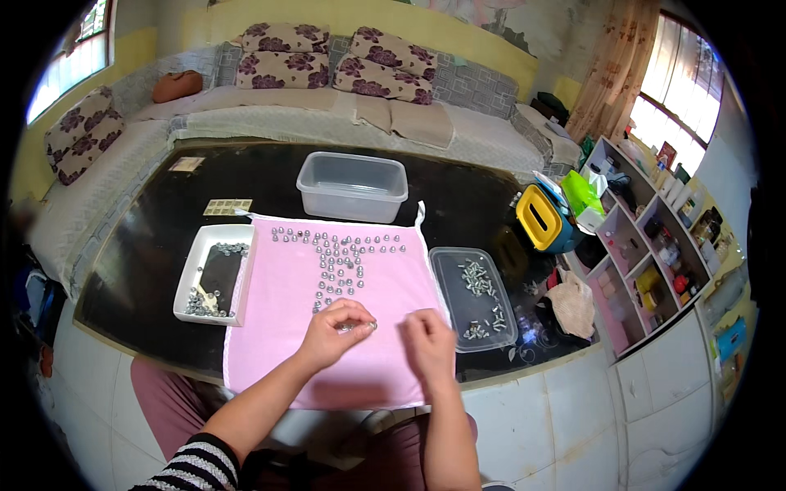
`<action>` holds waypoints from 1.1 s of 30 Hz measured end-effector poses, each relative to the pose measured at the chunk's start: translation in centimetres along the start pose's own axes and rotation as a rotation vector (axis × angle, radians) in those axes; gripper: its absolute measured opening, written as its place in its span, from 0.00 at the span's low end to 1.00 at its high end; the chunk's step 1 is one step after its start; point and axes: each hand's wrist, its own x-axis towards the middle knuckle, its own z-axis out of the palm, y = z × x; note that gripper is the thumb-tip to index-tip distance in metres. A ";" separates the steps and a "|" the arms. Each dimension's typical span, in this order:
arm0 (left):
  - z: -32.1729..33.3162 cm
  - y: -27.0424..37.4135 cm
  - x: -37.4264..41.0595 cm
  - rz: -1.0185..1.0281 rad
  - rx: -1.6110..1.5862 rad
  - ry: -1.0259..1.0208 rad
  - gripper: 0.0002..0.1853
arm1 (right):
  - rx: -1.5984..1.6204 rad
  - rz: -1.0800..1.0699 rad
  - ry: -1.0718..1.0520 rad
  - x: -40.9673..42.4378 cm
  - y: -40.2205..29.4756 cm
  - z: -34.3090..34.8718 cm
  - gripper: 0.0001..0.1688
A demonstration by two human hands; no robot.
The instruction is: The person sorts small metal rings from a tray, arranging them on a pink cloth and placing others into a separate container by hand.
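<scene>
My left hand [334,331] is above a pink cloth [270,362] and pinches a small shiny metal fastener [372,325] between thumb and fingertips. More metal seems to lie under its curled fingers, mostly hidden. To the right, my right hand [431,340] hovers over the cloth, blurred, with fingers curled in; whether it holds anything I cannot tell. Beyond the hands, rows of small metal nuts [341,274] stand on the cloth. A white box [184,291] at the left contains loose nuts [206,304]. Small metal screws [476,279] lie in a shallow clear plastic tray [448,328] at the right.
A clear plastic tub [353,202] stands behind the cloth on the dark table [153,258]. A yellow-and-blue box [543,218] and a beige cloth item [570,301] sit at the right, beside a compartment shelf [638,264]. Behind runs a long sofa [276,123].
</scene>
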 end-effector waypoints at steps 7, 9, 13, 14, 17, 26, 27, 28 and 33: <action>-3.2 -0.3 4.8 0.006 0.411 0.007 0.06 | -0.256 -0.030 0.269 1.8 1.1 -6.0 0.07; -3.0 -0.9 5.9 -0.024 0.509 -0.048 0.05 | -0.269 -0.021 0.257 2.0 2.2 -6.7 0.07; -3.0 -2.5 7.2 0.129 0.775 -0.086 0.04 | -0.362 -0.018 0.260 2.2 3.0 -7.9 0.05; -3.2 -3.0 7.2 0.141 0.814 -0.086 0.03 | -0.420 -0.047 0.267 2.3 3.1 -8.2 0.05; -2.8 -3.3 7.1 0.162 0.894 -0.051 0.02 | -0.527 0.018 0.256 2.2 3.3 -9.3 0.07; -4.3 -2.2 6.2 0.137 0.786 -0.021 0.05 | -0.665 0.013 0.196 2.5 4.4 -9.3 0.11; -5.0 -1.5 5.8 0.143 0.785 0.004 0.05 | -0.656 0.041 0.177 2.7 4.1 -8.9 0.11; -5.8 -1.2 5.6 0.149 0.784 0.030 0.05 | -0.691 0.021 0.178 2.8 4.4 -8.8 0.11; -11.6 0.8 4.6 0.153 0.790 0.165 0.07 | -0.816 -0.006 0.172 3.3 3.9 -7.8 0.10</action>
